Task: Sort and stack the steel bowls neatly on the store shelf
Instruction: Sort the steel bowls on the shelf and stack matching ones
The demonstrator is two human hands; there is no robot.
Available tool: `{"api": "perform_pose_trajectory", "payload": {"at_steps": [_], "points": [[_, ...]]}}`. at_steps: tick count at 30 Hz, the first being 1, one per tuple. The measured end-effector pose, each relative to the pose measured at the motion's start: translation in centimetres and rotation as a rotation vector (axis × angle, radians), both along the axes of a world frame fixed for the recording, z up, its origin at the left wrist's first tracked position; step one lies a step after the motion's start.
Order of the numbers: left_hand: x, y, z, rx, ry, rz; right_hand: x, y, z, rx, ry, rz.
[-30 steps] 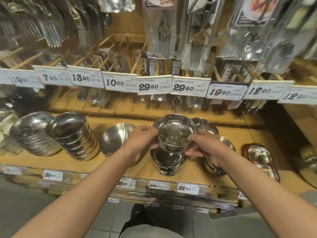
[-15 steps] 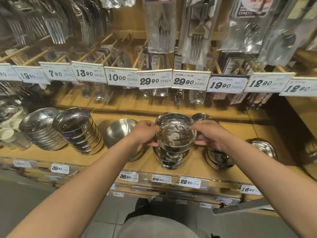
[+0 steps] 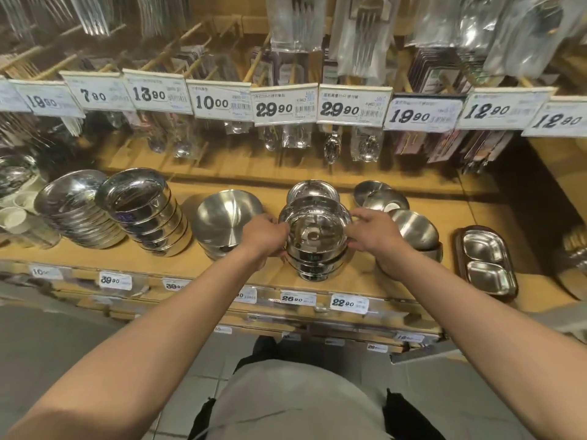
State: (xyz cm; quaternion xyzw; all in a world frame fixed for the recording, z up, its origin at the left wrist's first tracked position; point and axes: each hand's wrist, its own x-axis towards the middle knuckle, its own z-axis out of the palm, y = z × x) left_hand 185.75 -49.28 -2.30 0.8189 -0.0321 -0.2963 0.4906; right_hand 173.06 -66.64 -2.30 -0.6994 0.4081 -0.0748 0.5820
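Head view: steel bowl at centre of wooden shelf, sitting atop nested stack, mouth upward. Left hand pinching left rim, right hand pinching right rim, both equally near, bowl squarely between. Second small stack just behind. Looser bowls lying rightward, nearer right hand; likely next.

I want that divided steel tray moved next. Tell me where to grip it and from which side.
Grip the divided tray by its long outer rims, coming from above and the front. It lies flat near the shelf front edge, right of the right hand, so its raised rim is probably the only easy purchase.
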Motion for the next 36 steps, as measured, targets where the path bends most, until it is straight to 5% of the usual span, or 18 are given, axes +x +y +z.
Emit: {"api": "perform_pose_trajectory", "payload": {"at_steps": [19,27,36], "points": [[-1.5,0.9,1.2,-0.019,0.072,-0.071,-1.5,1.1,-0.1,0.000,-0.051,0.057],[-2.8,2.2,6.3,-0.040,-0.320,-0.081,-8.5,-2.7,2.6,-0.129,-0.126,-0.181],[-9.7,-5.0,4.9,-0.120,0.125,-0.533,-13.9,-6.6,1.6,0.049,0.012,-0.413]]}}
